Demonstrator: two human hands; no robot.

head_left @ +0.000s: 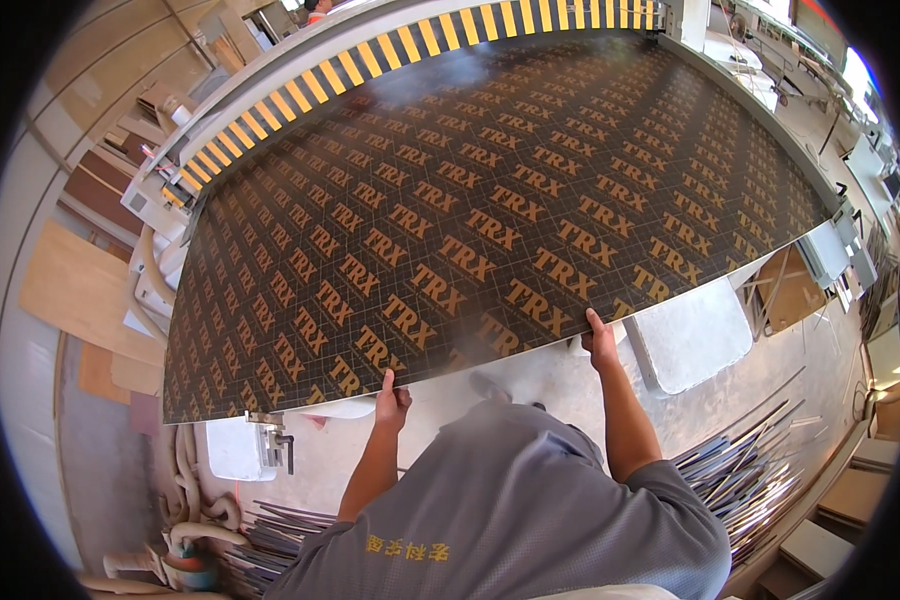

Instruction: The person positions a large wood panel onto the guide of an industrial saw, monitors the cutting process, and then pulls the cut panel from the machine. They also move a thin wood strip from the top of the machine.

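Observation:
A large dark brown board with rows of orange printed lettering fills the middle of the head view. It lies flat across a machine bed, its near edge jutting toward me. My left hand grips this near edge left of my body, thumb on top and fingers curled below. Farther right along the same edge, my right hand holds on in the same way, its thumb up on the printed face. The fingers under the board are partly hidden.
A beam with yellow and black stripes spans the board's far side. White support tables stand under the near edge; a metal clamp sits at the left. Strips lie piled on the floor at right, hoses at lower left.

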